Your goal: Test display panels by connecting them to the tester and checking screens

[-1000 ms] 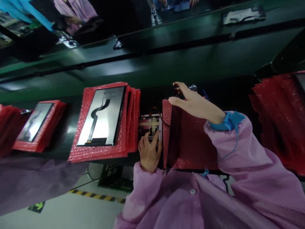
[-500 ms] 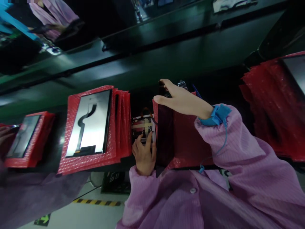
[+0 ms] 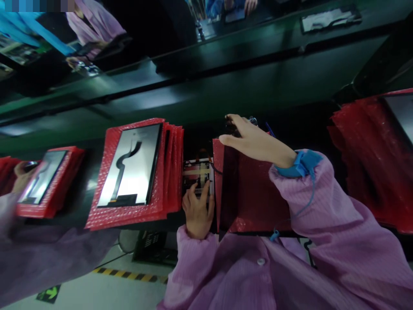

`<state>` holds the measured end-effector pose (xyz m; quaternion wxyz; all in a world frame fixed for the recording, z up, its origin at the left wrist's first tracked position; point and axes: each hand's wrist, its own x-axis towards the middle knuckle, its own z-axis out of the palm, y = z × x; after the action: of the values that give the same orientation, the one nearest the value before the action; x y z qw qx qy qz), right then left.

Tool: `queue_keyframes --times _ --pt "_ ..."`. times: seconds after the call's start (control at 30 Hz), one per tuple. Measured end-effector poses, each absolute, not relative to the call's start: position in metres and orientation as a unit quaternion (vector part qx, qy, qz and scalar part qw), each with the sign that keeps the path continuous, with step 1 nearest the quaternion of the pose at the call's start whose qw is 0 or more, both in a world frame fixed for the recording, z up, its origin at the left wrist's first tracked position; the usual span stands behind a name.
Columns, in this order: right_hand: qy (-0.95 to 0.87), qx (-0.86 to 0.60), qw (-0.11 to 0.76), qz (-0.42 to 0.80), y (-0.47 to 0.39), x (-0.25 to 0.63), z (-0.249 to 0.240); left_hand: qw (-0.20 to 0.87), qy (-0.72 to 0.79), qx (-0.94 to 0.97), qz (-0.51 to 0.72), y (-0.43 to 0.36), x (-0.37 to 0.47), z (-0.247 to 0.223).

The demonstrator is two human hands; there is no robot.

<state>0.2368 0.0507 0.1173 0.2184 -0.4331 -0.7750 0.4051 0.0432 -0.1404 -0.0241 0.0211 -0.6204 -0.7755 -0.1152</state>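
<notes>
The red sheet (image 3: 264, 189) is laid on the dark worktop (image 3: 85, 185) in front of the body, bubble-textured and dulled by shadow. Over its left part a dark panel (image 3: 230, 185) is seen, thin, almost black and apparently tilted. Just to the left, between the panel and a large red stack (image 3: 174, 172), a small board (image 3: 197, 171) is set in shadow; it is pale-edged, crossed by a beige strip, and its finer parts cannot be made out.

The right hand (image 3: 250, 140) is reached across the sheet to the panel's upper edge, with the thumb parted from the curled fingers; whether the panel is pinched in that grip cannot be told. The left hand (image 3: 197, 215) is placed palm down, its fingers loosely spread and rested on the lower part of the board, nothing being clasped.

Four red stacks can be counted about the sheet: the large one, one at right (image 3: 368, 168), a smaller one at left (image 3: 69, 181), and one cut by the left edge (image 3: 6, 172). Three of them are topped by one silvery screen (image 3: 138, 181) each. Beside the smaller stack one co-worker's hand (image 3: 23, 174) is seen. One blue strap (image 3: 297, 163) is worn on the right wrist.
</notes>
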Motion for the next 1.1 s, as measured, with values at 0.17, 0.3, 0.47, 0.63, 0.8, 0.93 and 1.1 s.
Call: queue_keyframes --times 0.17,0.3,0.47,0.63,0.8,0.93,1.1 --pt "-0.758 -0.513 0.191 0.356 0.046 0.256 0.132 0.024 -0.74 -0.658 -0.138 -0.142 0.041 -0.02" --pt "-0.768 -0.527 0.205 0.3 0.052 0.279 0.133 -0.012 -0.663 -0.732 -0.154 -0.143 0.037 -0.019" --pt "-0.731 -0.511 0.185 0.412 0.059 0.297 0.139 -0.056 -0.623 -0.772 -0.114 -0.141 0.038 -0.019" --pt "-0.689 -0.491 0.164 0.507 0.064 0.293 0.141 -0.067 -0.617 -0.775 -0.118 -0.139 0.038 -0.02" --pt "-0.658 -0.455 0.148 0.581 0.076 0.288 0.121 -0.082 -0.615 -0.771 -0.141 -0.139 0.036 -0.019" --pt "-0.633 -0.474 0.142 0.595 0.081 0.285 0.113 -0.086 -0.602 -0.783 -0.131 -0.141 0.034 -0.019" --pt "-0.653 -0.547 0.09 0.516 0.083 0.281 0.105 -0.073 -0.603 -0.787 -0.11 -0.14 0.035 -0.019"
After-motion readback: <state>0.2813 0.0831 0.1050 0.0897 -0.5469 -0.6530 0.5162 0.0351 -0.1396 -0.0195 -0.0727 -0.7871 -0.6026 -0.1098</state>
